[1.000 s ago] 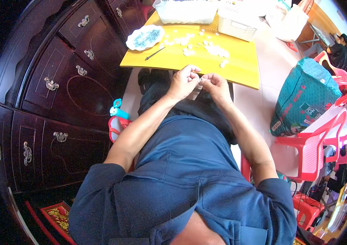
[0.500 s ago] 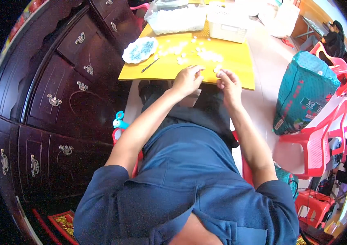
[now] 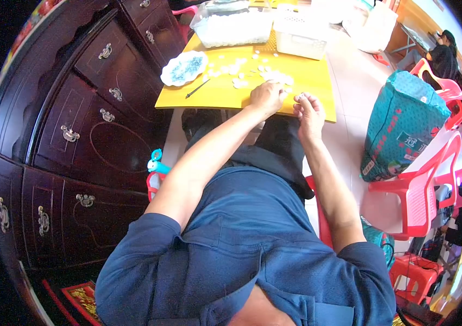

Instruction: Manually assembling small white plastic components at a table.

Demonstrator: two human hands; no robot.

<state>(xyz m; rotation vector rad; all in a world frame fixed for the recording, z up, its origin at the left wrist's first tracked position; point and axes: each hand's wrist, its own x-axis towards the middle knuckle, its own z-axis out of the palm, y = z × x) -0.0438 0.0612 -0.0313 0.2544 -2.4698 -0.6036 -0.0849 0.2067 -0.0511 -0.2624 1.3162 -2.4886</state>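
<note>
A yellow board (image 3: 225, 98) lies in front of me with several small white pieces (image 3: 240, 83) scattered on it. Over its near edge, my left hand (image 3: 268, 99) has its fingers curled together at the scattered pieces; whatever is between its fingertips is too small to make out. Just to its right, my right hand (image 3: 309, 114) pinches a small whitish piece (image 3: 300, 96) between thumb and fingers. On the left of the board are a white scalloped dish (image 3: 168, 76) holding small blue bits and a thin dark pointed tool (image 3: 197, 88).
Behind the pieces stand a clear bin (image 3: 233, 41) full of white items and a white basket (image 3: 301, 43). Dark drawers (image 3: 73, 125) line the left. A teal bag (image 3: 404, 125) and red chairs (image 3: 413, 201) are on the right; people (image 3: 445, 57) sit beyond.
My left hand has moved right and forward, nearer to the right hand and the white pieces. The right hand has shifted slightly to the right, fingers still pinched.
</note>
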